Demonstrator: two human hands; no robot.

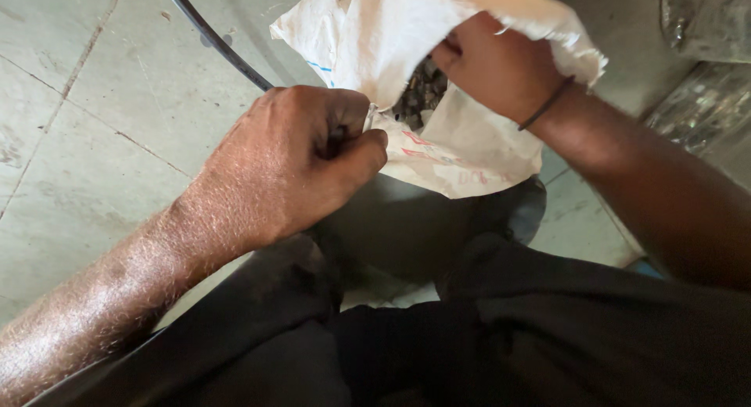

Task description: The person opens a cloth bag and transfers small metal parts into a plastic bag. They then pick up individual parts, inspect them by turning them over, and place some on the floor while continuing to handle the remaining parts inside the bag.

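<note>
A white woven sack (pixel 375 39) with faint red and blue print stands on the floor in front of me. Its mouth gapes and shows dark grey small pieces (pixel 421 94) inside. My left hand (pixel 297 161) is closed in a fist on the near edge of the sack's mouth, pinching the fabric. My right hand (pixel 489 63) reaches into the opening from the right, with its fingers hidden inside among the pieces. A thin dark band (pixel 547 103) circles my right wrist.
The floor is pale tile (pixel 94 125) with grout lines. A black cable or tube (pixel 211 39) runs diagonally behind the sack. Shiny crinkled plastic (pixel 704 102) lies at the upper right. My dark trousers (pixel 508 329) fill the bottom of the view.
</note>
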